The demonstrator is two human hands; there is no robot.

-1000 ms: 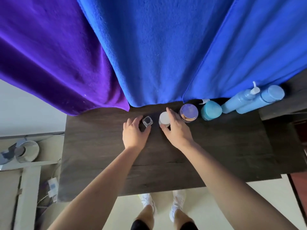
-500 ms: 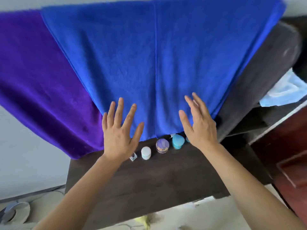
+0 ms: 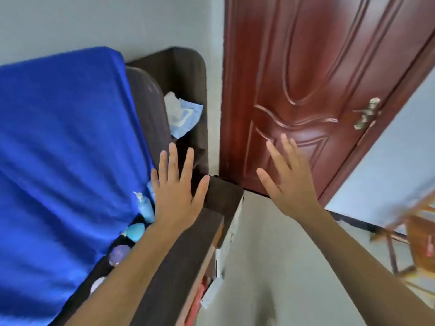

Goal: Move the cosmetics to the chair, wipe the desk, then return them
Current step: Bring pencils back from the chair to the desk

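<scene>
The cosmetics stand in a row on the dark desk point(image 3: 186, 250) against the blue towel point(image 3: 66, 161): a light-blue pump bottle point(image 3: 145, 208), a teal jar point(image 3: 136, 231), a purple-lidded jar point(image 3: 118, 254) and a white jar point(image 3: 97, 284), partly hidden by my left forearm. My left hand point(image 3: 176, 194) is raised above the desk's right end, fingers spread, holding nothing. My right hand point(image 3: 290, 182) is lifted in front of the door, open and empty. A wooden chair point(image 3: 421, 243) shows blurred at the right edge.
A dark-red door point(image 3: 313, 90) with a brass handle point(image 3: 367, 114) stands right of the desk. A pale-blue cloth point(image 3: 183, 116) lies on the desk's upper shelf. Pale floor point(image 3: 270, 278) lies between desk and chair.
Both hands let go of the small jars on the desk and rose, open. The view has swung right, from the towels to the door and chair.
</scene>
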